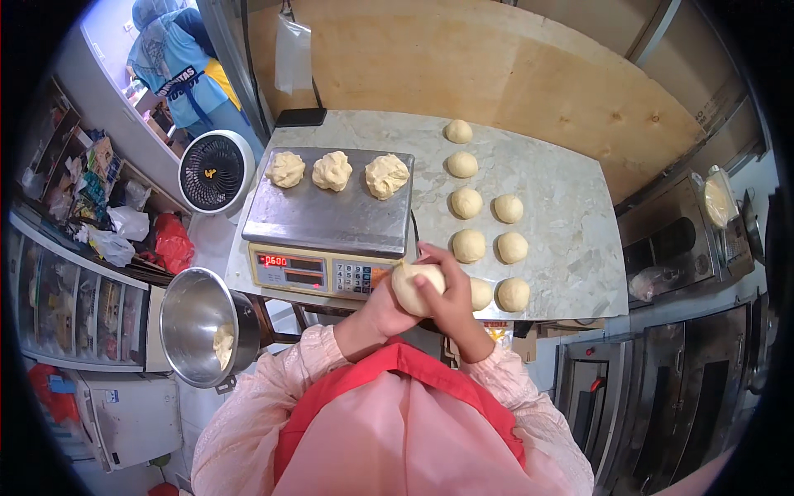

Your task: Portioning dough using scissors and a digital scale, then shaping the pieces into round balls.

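A smooth pale ball of dough (416,289) sits between my two hands, in front of the table's near edge. My left hand (380,308) cups it from the left and below, while my right hand (452,299) wraps its right side with the thumb pressed on the front. Just to the left, a digital scale (327,223) with a steel platform bears three rough dough lumps: one at left (286,169), one in the middle (332,171) and one at right (386,176). Several rounded dough balls (467,202) stand in two columns on the marbled tabletop (571,240).
A steel mixing bowl (198,318) with some dough inside stands at the left. Behind it is a white fan (217,172). A dark phone-like slab (301,117) lies at the table's back corner. Another person (178,70) stands beyond the doorway. Steel ovens (662,380) fill the right side.
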`<state>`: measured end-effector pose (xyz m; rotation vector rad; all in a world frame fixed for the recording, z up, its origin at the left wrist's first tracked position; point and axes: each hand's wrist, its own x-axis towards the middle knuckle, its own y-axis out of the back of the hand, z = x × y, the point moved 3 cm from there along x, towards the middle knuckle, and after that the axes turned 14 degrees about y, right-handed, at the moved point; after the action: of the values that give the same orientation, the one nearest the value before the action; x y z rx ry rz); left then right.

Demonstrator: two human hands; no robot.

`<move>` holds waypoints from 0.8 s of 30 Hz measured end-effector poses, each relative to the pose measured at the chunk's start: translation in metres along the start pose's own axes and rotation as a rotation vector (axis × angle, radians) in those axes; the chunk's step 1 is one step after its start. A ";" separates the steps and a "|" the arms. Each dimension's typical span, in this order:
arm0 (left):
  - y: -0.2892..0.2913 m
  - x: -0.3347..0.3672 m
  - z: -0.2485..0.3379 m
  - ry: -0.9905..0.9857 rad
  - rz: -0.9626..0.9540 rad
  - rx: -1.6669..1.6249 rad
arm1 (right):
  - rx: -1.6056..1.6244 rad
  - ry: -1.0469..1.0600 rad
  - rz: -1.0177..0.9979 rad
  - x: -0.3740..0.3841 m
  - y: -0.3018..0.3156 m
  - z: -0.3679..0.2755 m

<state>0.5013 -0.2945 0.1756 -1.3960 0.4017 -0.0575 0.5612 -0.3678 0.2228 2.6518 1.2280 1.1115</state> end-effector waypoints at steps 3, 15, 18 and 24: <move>-0.009 -0.001 -0.005 0.089 -0.258 -0.145 | 0.667 -0.524 0.315 -0.002 0.007 0.020; -0.002 0.017 0.001 0.053 0.008 0.101 | 0.450 -0.272 0.174 -0.003 0.000 -0.003; -0.010 0.014 0.002 0.059 -0.106 0.016 | 0.319 -0.234 -0.029 0.008 0.017 -0.019; -0.023 0.005 0.016 -0.215 -0.384 -0.049 | 0.031 0.089 0.359 -0.019 0.026 -0.019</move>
<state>0.5150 -0.2845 0.1987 -1.4949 -0.0478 -0.2103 0.5589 -0.4037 0.2332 2.9544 0.7997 1.2717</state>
